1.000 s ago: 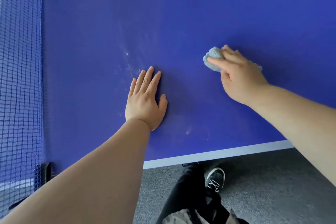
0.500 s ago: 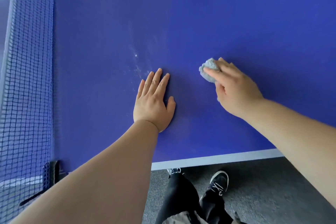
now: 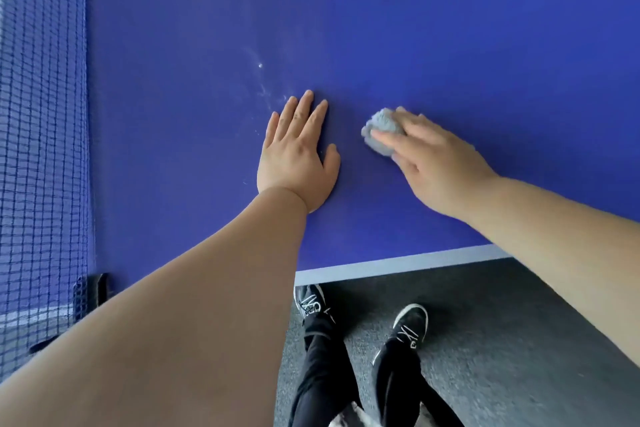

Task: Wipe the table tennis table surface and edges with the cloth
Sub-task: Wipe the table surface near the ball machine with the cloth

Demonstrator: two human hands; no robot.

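Note:
The blue table tennis table point(image 3: 415, 28) fills most of the view, with its pale edge stripe point(image 3: 398, 267) near me. My left hand point(image 3: 298, 156) lies flat on the surface, fingers straight and together. Just to its right, my right hand point(image 3: 436, 163) presses a bunched grey cloth point(image 3: 382, 130) against the table; the fingers lie over the cloth and the thumb sits at its near side. The cloth sticks out ahead of the fingertips. White smudges and specks point(image 3: 259, 80) mark the surface just beyond my left fingertips.
The blue net point(image 3: 41, 114) stands along the left side, with its black clamp point(image 3: 100, 288) at the table's near edge. Below the edge are grey carpet point(image 3: 502, 340) and my black shoes point(image 3: 408, 326).
My right hand has slid the cloth leftward and nearer, close to my left hand. My left hand has stayed flat in the same spot. My feet have shifted under the edge.

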